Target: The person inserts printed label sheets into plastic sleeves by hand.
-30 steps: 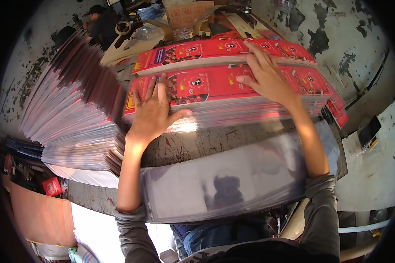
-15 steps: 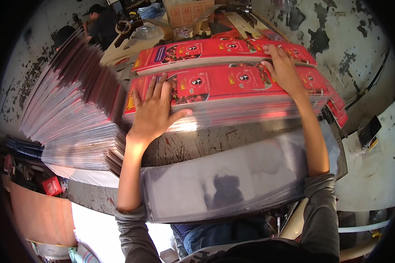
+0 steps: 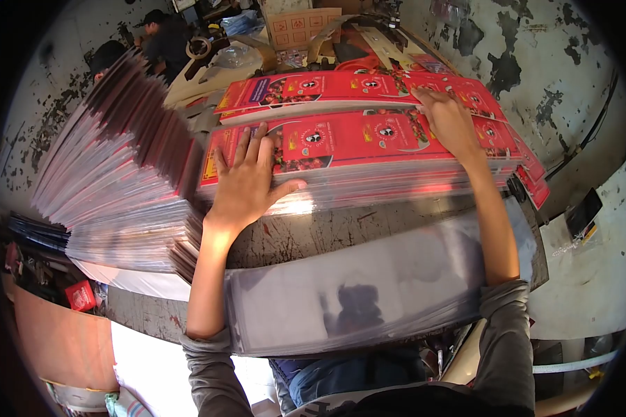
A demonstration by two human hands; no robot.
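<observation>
My left hand (image 3: 244, 182) lies with fingers spread on the left end of the near stack of red printed sheets (image 3: 348, 142), its thumb over the front edge. At the far stack of red printed sheets (image 3: 341, 85), my right hand (image 3: 446, 119) has its fingers bent and together on the top sheet's near edge; its thumb is hidden. That top sheet sits slightly apart from those below. In front of me lies a stack of clear plastic sleeves (image 3: 355, 299).
A tall fanned pile of plastic-sleeved sheets (image 3: 125, 167) leans on the left. The scratched metal table (image 3: 306, 233) shows between the stacks. Cardboard and tape rolls (image 3: 198, 47) lie at the back. A person (image 3: 163, 42) is at the far left. A peeling wall (image 3: 528, 69) stands on the right.
My right hand's fingers have drawn toward me and closed together, the thumb going out of sight. The far top sheet has shifted and lifted slightly. My left hand stays on the near stack.
</observation>
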